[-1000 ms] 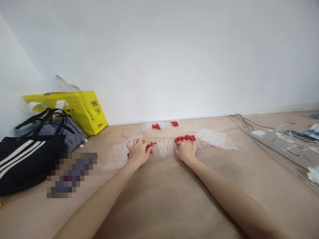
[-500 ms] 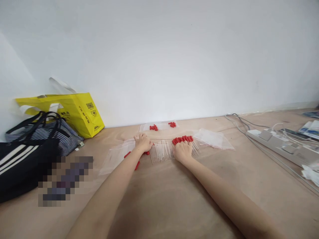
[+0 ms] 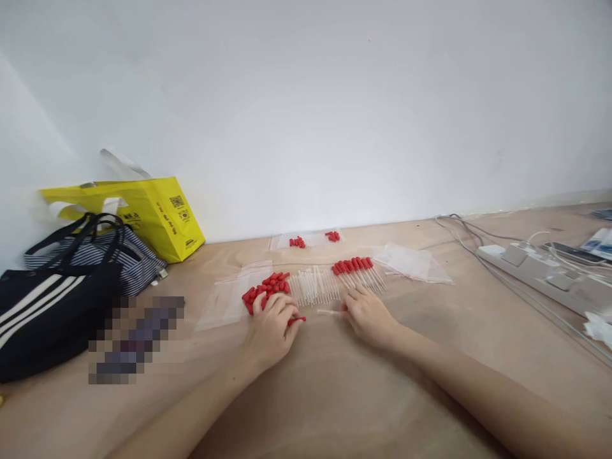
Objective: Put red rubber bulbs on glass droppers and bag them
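Note:
My left hand point(image 3: 273, 322) is closed on a red rubber bulb point(image 3: 297, 320) that points to the right. Beside its knuckles lies a heap of red rubber bulbs point(image 3: 277, 280). Between the fingers of my right hand point(image 3: 366, 312) is a clear glass dropper tube point(image 3: 329, 312), its free end aimed left toward the bulb, with a gap between them. Beyond the hands, a row of bare glass tubes point(image 3: 313, 285) lies side by side. To its right are several droppers with red bulbs fitted point(image 3: 354, 264), just past my right fingers.
Clear plastic bags lie at left point(image 3: 220, 306) and right point(image 3: 415, 264). Near the wall, another bag point(image 3: 313, 240) has red bulbs and tubes on it. A yellow bag point(image 3: 186, 223) and a black bag point(image 3: 57, 319) stand left. A power strip point(image 3: 540, 280) with cables is at right.
My left hand has come back from the bulb heap toward me with a red bulb. My right hand has drawn back from the finished droppers and now holds a bare tube.

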